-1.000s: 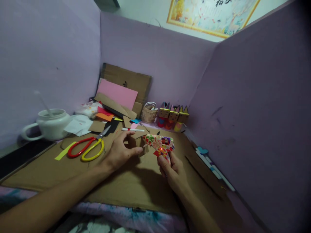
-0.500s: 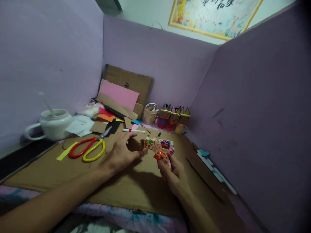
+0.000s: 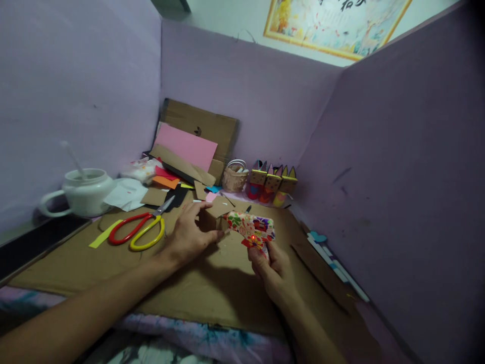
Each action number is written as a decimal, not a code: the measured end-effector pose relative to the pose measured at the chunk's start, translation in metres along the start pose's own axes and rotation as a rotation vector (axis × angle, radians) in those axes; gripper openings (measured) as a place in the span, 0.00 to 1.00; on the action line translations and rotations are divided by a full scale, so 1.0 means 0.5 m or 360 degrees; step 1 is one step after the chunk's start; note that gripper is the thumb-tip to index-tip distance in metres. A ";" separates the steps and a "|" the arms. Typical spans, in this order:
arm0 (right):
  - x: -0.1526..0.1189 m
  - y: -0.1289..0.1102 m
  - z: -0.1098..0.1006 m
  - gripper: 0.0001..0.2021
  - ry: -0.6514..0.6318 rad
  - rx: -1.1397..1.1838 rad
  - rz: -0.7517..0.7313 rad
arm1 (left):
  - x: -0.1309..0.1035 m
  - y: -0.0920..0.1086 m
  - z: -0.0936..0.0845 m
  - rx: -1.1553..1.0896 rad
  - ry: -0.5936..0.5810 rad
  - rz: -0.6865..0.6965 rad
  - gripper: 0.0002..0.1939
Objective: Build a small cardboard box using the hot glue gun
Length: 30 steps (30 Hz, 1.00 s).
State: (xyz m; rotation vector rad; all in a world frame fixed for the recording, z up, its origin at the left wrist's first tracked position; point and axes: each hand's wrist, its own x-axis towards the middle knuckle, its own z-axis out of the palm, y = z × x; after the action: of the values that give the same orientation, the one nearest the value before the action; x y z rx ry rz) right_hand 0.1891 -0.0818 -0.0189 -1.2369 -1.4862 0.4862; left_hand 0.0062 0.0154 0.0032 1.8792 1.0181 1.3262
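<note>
My right hand (image 3: 275, 270) is wrapped round the grip of a flower-patterned glue gun (image 3: 248, 226) with a red light lit on its side. The gun's nozzle points left, close to my left hand (image 3: 191, 230). Between the thumb and fingers of my left hand is a small brown cardboard piece (image 3: 207, 221), its far edge near the nozzle. Both hands are above the brown cardboard sheet (image 3: 182, 298). Red and yellow scissors (image 3: 146, 232) lie left of my left hand.
A white mug (image 3: 87, 194), a dark flat device (image 3: 38, 245) and a yellow strip (image 3: 106, 233) are on the left. Paper and card scraps lie behind. A small basket (image 3: 235, 178) and eared figures (image 3: 273, 184) stand at the back; white sticks (image 3: 337, 265) lie along the right wall.
The brown piece at my left hand now shows more of its face and hides most of the white pen behind it. The glue gun has shifted slightly right.
</note>
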 end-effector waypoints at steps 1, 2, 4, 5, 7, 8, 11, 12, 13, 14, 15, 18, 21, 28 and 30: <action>0.000 -0.003 0.000 0.14 0.0002 -0.0019 -0.0007 | 0.000 -0.001 0.000 0.0010 0.0001 0.0008 0.33; 0.000 -0.005 0.001 0.14 0.0005 -0.0033 -0.0010 | 0.000 -0.002 0.000 0.0022 0.0001 0.0019 0.32; -0.002 -0.007 0.002 0.14 0.0003 -0.0045 -0.0004 | 0.001 -0.005 0.000 0.0053 0.0002 0.0051 0.32; -0.002 -0.007 0.002 0.14 -0.0003 -0.0049 0.0003 | 0.001 -0.007 0.000 0.0077 0.0005 0.0071 0.32; -0.003 -0.006 0.001 0.14 -0.0016 -0.0076 0.0003 | 0.002 -0.009 -0.001 0.0141 0.0025 0.0112 0.32; -0.003 -0.006 0.000 0.13 -0.0019 -0.0105 -0.0009 | 0.002 -0.009 -0.001 0.0180 0.0037 0.0133 0.31; -0.001 -0.009 -0.005 0.13 -0.0011 -0.0229 -0.0107 | 0.002 -0.010 -0.003 0.0313 0.0099 0.0256 0.29; -0.001 -0.011 -0.006 0.13 -0.0005 -0.0279 -0.0153 | 0.002 -0.010 -0.004 0.0357 0.0128 0.0319 0.29; -0.001 -0.013 -0.008 0.12 -0.0003 -0.0333 -0.0203 | 0.002 -0.010 -0.005 0.0400 0.0153 0.0383 0.28; -0.001 -0.015 -0.008 0.11 0.0003 -0.0389 -0.0259 | 0.002 -0.010 -0.006 0.0444 0.0184 0.0438 0.28; -0.001 -0.016 -0.009 0.10 0.0016 -0.0446 -0.0322 | 0.002 -0.010 -0.006 0.0487 0.0207 0.0476 0.28; -0.004 -0.015 -0.008 0.08 0.0081 -0.0593 -0.0541 | 0.001 -0.007 -0.010 0.0611 0.0243 0.0520 0.28; -0.006 -0.009 -0.007 0.03 0.0069 -0.0725 -0.0724 | 0.000 -0.003 -0.014 0.0687 0.0245 0.0534 0.28; -0.008 -0.008 -0.009 0.20 -0.0042 -0.1147 -0.0997 | -0.002 0.004 -0.017 0.0863 0.0315 0.0603 0.27; -0.009 -0.012 -0.009 0.19 -0.0032 -0.1254 -0.1005 | -0.002 0.007 -0.018 0.0959 0.0340 0.0624 0.27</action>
State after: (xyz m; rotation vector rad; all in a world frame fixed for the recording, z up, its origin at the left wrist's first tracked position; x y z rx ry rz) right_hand 0.1897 -0.0894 -0.0145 -1.2255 -2.0566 -0.5643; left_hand -0.0019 0.0132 0.0083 2.5254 1.3125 1.5882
